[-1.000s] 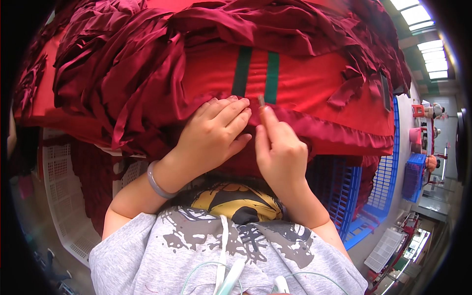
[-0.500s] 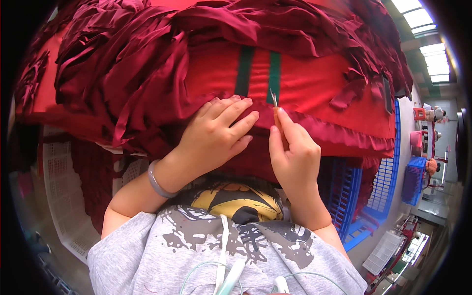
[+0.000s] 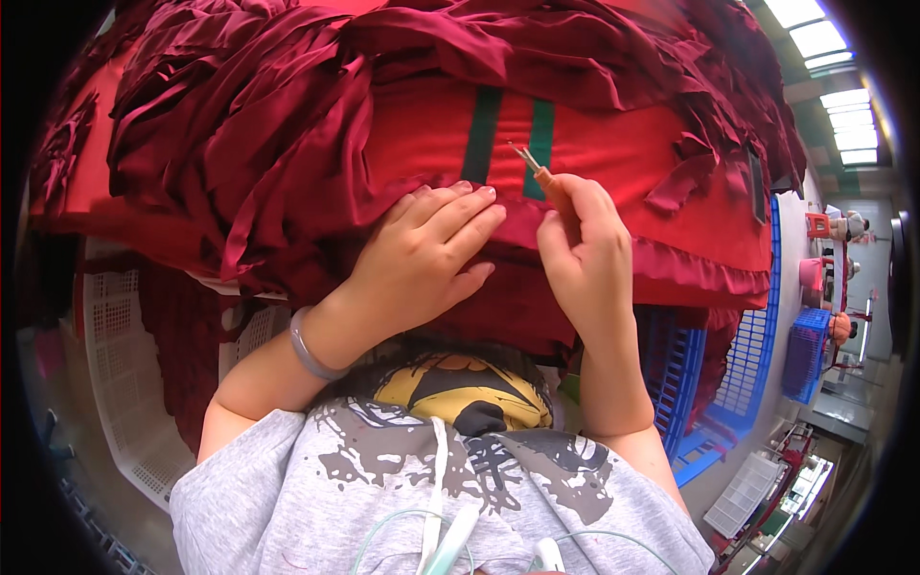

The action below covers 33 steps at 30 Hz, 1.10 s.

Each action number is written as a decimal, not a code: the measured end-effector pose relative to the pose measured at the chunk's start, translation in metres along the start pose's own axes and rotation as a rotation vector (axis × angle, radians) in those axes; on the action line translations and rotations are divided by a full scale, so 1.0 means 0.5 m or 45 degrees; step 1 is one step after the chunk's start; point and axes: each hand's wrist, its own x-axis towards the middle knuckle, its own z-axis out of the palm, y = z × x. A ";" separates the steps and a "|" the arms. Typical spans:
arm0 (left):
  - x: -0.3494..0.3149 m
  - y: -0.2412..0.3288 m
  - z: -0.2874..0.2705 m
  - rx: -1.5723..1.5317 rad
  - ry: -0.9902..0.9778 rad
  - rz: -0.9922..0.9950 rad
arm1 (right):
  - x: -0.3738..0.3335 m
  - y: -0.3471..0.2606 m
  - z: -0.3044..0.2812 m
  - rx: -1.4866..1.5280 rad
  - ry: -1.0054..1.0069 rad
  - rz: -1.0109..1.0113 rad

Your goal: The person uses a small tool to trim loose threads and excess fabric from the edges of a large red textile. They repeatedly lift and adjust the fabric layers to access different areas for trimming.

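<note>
My right hand (image 3: pixel 589 240) is closed around the short orange-brown handle of a seam ripper (image 3: pixel 535 171). Its forked metal tip points up and left, over the red surface between two dark green stripes (image 3: pixel 540 144). Palm down, my left hand (image 3: pixel 426 244) lies with fingers stretched out on the near edge of a burgundy fabric strip (image 3: pixel 652 257). That strip runs along the front of the red-covered table (image 3: pixel 613 153). Whether the tip touches the cloth I cannot tell.
Heaped burgundy cloth (image 3: pixel 259 125) covers the left and far side of the table. Below stand a white perforated basket (image 3: pixel 120 374) at left and a blue crate (image 3: pixel 743 355) at right. Other people (image 3: pixel 853 225) are far off at the right.
My right hand has lifted slightly up and right, and the seam ripper now tilts to the left, its tip higher. My left hand stays nearly in place.
</note>
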 end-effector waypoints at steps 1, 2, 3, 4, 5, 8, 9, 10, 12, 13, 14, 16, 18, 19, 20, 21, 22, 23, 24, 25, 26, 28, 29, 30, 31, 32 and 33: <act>-0.001 0.000 0.000 -0.016 0.008 -0.005 | 0.004 -0.006 0.010 0.043 -0.007 0.105; -0.001 -0.001 0.000 -0.032 0.016 -0.010 | 0.009 -0.009 0.013 -0.015 -0.081 0.107; -0.002 -0.002 0.000 -0.048 0.024 -0.015 | 0.016 -0.012 0.015 -0.074 -0.155 0.110; -0.002 -0.002 -0.001 -0.053 0.023 -0.010 | 0.023 -0.013 0.019 -0.126 -0.227 0.111; -0.002 -0.003 0.000 -0.059 0.022 -0.005 | 0.021 0.000 0.034 -0.148 -0.166 0.037; -0.003 -0.005 -0.001 -0.084 0.053 -0.005 | 0.023 0.004 0.044 -0.237 -0.131 -0.013; -0.003 -0.005 -0.001 -0.095 0.070 -0.007 | 0.023 0.001 0.042 -0.137 -0.153 0.064; -0.003 -0.004 0.003 -0.101 0.094 -0.018 | 0.023 -0.004 0.035 -0.040 -0.176 0.141; -0.003 -0.002 0.012 -0.114 0.142 -0.041 | 0.015 -0.010 0.020 0.229 -0.191 0.300; -0.004 -0.002 0.015 -0.100 0.144 -0.042 | 0.007 -0.012 0.011 0.402 -0.184 0.383; -0.005 -0.003 0.017 -0.087 0.145 -0.044 | 0.002 -0.012 0.007 0.575 -0.175 0.466; -0.003 -0.006 0.020 -0.078 0.152 -0.034 | 0.003 -0.008 0.013 0.358 -0.029 0.312; -0.003 -0.009 0.020 -0.086 0.165 -0.011 | 0.022 -0.010 0.010 0.072 -0.090 0.206; -0.004 -0.010 0.018 -0.079 0.165 -0.006 | 0.026 -0.002 0.021 -0.006 -0.140 0.128; -0.005 -0.010 0.017 -0.072 0.166 -0.001 | 0.027 -0.002 0.030 -0.068 -0.135 0.121; -0.005 -0.010 0.016 -0.064 0.167 0.003 | 0.028 -0.005 0.039 -0.129 -0.131 0.113; -0.006 -0.010 0.015 -0.064 0.169 0.006 | 0.029 -0.007 0.047 -0.188 -0.134 0.102; -0.005 -0.009 0.014 -0.064 0.172 0.008 | 0.030 -0.007 0.051 -0.213 -0.115 0.086; -0.004 -0.008 0.014 -0.064 0.174 0.011 | 0.031 -0.005 0.051 -0.184 -0.105 0.088; -0.005 -0.007 0.016 -0.067 0.184 -0.003 | 0.031 -0.001 0.051 -0.155 -0.098 0.090; -0.006 -0.006 0.019 -0.070 0.194 -0.016 | 0.031 0.003 0.050 -0.126 -0.089 0.092; -0.003 0.000 0.020 -0.123 0.238 -0.055 | 0.026 0.008 0.047 0.067 -0.064 0.094; 0.001 0.005 0.020 -0.173 0.271 -0.081 | 0.023 0.009 0.044 0.162 -0.051 0.097; 0.005 0.009 0.020 -0.222 0.305 -0.106 | 0.020 0.008 0.041 0.300 -0.059 0.152; 0.012 0.013 0.021 -0.232 0.330 -0.127 | 0.016 0.007 0.036 0.436 -0.066 0.210; 0.020 0.015 0.021 -0.241 0.356 -0.148 | 0.012 0.003 0.030 0.572 -0.074 0.268; 0.025 0.017 0.020 -0.250 0.382 -0.170 | 0.008 -0.007 0.020 0.669 -0.161 0.328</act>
